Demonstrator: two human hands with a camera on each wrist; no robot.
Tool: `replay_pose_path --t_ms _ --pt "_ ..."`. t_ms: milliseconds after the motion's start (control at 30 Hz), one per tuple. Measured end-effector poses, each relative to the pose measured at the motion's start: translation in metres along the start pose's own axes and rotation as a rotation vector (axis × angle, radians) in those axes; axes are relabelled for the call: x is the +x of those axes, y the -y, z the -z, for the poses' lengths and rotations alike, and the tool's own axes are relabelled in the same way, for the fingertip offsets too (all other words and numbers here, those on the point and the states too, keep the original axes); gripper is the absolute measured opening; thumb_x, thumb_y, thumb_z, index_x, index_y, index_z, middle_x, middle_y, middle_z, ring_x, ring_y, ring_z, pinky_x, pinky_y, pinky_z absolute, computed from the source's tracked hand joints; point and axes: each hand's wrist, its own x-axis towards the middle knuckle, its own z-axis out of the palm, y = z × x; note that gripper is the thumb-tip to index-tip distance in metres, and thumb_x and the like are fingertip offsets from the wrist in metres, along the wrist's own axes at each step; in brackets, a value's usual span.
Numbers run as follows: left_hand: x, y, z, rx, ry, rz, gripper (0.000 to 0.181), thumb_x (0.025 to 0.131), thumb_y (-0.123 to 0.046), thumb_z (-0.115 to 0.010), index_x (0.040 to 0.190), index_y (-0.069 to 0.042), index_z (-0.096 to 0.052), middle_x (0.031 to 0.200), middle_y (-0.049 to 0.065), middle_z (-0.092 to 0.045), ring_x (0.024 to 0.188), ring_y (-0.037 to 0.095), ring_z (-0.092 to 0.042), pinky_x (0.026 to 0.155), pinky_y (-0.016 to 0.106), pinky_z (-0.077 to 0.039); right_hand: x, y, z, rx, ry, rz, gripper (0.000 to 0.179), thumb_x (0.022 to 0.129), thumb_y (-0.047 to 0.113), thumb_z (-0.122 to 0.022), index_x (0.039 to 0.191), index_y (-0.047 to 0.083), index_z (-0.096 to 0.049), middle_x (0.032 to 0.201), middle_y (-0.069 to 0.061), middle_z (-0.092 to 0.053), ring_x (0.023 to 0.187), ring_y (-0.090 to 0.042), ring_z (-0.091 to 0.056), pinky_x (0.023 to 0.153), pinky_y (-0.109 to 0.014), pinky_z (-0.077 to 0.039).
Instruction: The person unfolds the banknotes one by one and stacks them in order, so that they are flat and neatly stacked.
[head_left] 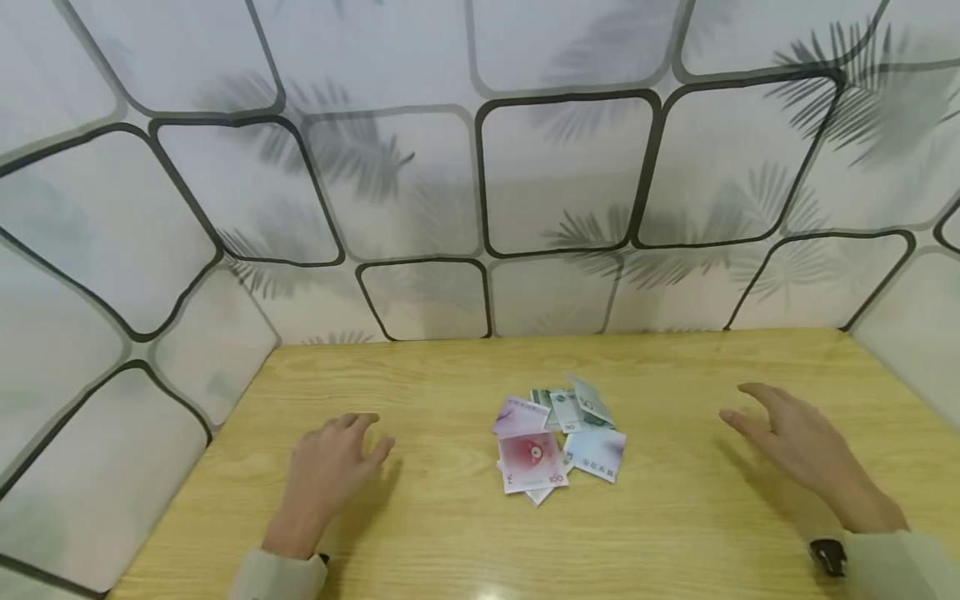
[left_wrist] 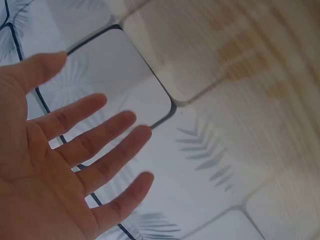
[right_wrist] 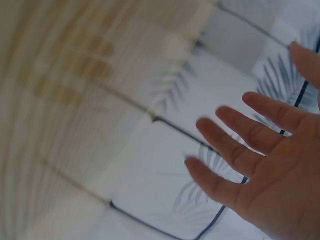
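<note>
A loose, overlapping pile of banknotes lies on the wooden table between the two hands. At its front is a red 100 note (head_left: 532, 463), with a purple note (head_left: 520, 416) behind it to the left. Green 50 notes (head_left: 567, 411) sit at the back, one with a folded flap standing up, and a pale blue-violet note (head_left: 596, 454) lies at the right. To the left of the pile hovers my left hand (head_left: 330, 471), fingers spread and holding nothing. My right hand (head_left: 802, 446) is off to the right, also empty, its fingers extended in the right wrist view.
The yellow wood-grain table (head_left: 435, 533) meets a wall covering (head_left: 570, 175) of dark rounded outlines and grey palm leaves at its back edge. The same covering rises along the left and right sides. A dark band (head_left: 828, 557) shows at the right wrist.
</note>
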Motion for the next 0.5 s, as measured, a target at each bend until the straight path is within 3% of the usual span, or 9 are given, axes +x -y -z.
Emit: replay_pose_path --t_ms 100,167,233,367,500 --pt "0.004 -0.007 0.0 -0.053 -0.014 -0.018 0.028 0.089 -0.026 -0.08 0.105 -0.004 -0.076 0.098 0.016 -0.074 0.055 0.018 -0.062 0.044 0.03 -0.049 0.003 0.011 -0.001 0.066 -0.075 0.041 0.042 0.101 0.024 -0.065 0.118 -0.014 -0.064 0.108 -0.032 -0.068 0.081 -0.041 -0.069 0.066 -0.049 -0.057" --pt "0.007 -0.013 -0.001 -0.093 -0.015 -0.027 0.025 0.089 -0.023 -0.08 0.104 -0.004 -0.076 0.097 0.014 -0.075 0.048 0.011 -0.054 0.041 0.026 -0.044 0.006 0.017 0.0 0.099 -0.097 0.037 0.034 0.099 0.021 -0.068 0.112 -0.01 -0.068 0.096 -0.022 -0.073 0.077 -0.032 -0.07 0.061 -0.038 -0.056" --pt "0.011 -0.017 -0.001 -0.118 -0.017 -0.04 0.022 0.09 -0.022 -0.079 0.102 -0.004 -0.076 0.096 0.011 -0.075 0.047 0.009 -0.053 0.041 0.024 -0.043 0.009 0.023 0.0 0.159 -0.07 0.012 0.03 0.099 0.018 -0.068 0.11 -0.009 -0.069 0.09 -0.015 -0.074 0.073 -0.023 -0.069 0.058 -0.03 -0.054" --pt "0.017 -0.026 -0.002 -0.164 0.006 -0.05 0.019 0.092 -0.021 -0.077 0.102 -0.005 -0.076 0.096 0.009 -0.075 0.055 0.012 -0.061 0.048 0.027 -0.05 0.011 0.031 0.002 0.348 0.083 -0.081 0.032 0.102 0.015 -0.063 0.116 -0.014 -0.064 0.094 -0.016 -0.073 0.074 -0.014 -0.069 0.062 -0.029 -0.058" --pt "0.02 -0.034 0.0 -0.237 0.049 -0.032 0.022 0.094 -0.02 -0.074 0.108 -0.003 -0.074 0.096 0.011 -0.074 0.072 0.022 -0.07 0.059 0.036 -0.058 0.011 0.036 0.001 0.472 0.183 -0.147 0.035 0.103 0.014 -0.06 0.121 -0.017 -0.059 0.102 -0.02 -0.072 0.079 -0.016 -0.07 0.068 -0.032 -0.06"
